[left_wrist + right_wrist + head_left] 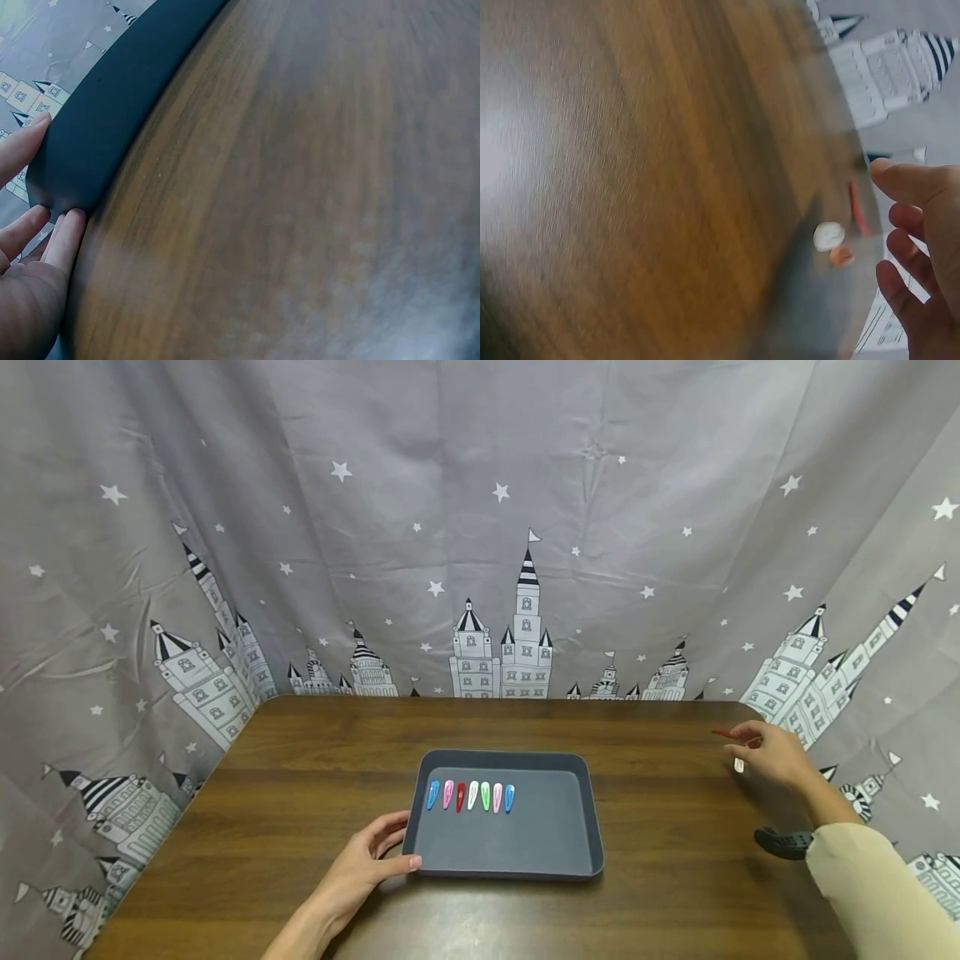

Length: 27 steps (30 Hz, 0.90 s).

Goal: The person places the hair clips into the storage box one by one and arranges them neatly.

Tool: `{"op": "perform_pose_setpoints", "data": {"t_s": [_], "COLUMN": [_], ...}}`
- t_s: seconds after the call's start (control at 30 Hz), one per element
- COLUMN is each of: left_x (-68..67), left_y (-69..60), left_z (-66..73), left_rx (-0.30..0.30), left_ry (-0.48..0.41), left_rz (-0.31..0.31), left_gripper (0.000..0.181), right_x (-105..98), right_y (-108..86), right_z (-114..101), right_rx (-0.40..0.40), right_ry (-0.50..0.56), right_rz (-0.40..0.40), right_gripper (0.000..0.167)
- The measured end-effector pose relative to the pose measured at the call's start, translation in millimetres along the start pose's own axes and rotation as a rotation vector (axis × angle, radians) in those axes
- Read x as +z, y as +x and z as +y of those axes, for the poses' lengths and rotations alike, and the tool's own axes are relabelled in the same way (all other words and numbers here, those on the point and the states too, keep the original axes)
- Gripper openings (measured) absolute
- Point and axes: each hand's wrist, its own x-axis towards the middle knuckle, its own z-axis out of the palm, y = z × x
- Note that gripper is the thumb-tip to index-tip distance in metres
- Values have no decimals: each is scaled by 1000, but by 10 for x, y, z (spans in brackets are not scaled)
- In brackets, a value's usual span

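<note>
My left hand (367, 860) grips the dark grey tray (555, 852) at its near left corner, thumb at the rim and the other fingers against the side. Several hair clips (472, 795), blue, pink, red, white and green, lie in a row inside the tray. Far to the right, my right hand (772, 756) hovers low over the table, its fingers slightly bent. Close to its fingertips is a red clip (858, 208), apart from them in the right wrist view. A white clip (738, 766) and a small orange-red piece (842, 256) lie beneath that hand.
The brown wooden table (315, 752) has a grey curtain (630, 510) with castles and stars behind it and along both sides. A black strap (783, 843) is at my right wrist, by the light sleeve (877, 885).
</note>
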Motion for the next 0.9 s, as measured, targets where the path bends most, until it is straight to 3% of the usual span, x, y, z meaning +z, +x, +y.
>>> {"op": "perform_pose_setpoints", "data": {"t_s": [0.2,0.4,0.7,0.9], "left_x": [-4,-1,-5,-6], "left_y": [-6,1,-3,6], "left_z": [8,-3,2,2], "left_rx": [7,1,-3,-4], "left_ry": [10,2,-3,1], "left_rz": [3,-2,-5,-3], "left_gripper": [72,73,73,73], "right_x": [54,159,201,216], "right_y": [-113,-148,-138,-142], "right_z": [174,266,220,208], "right_rx": [42,17,-22,-30], "right_ry": [-8,-22,-63,-80], "right_rz": [-37,-28,35,64], "right_gripper": [39,44,18,14]}}
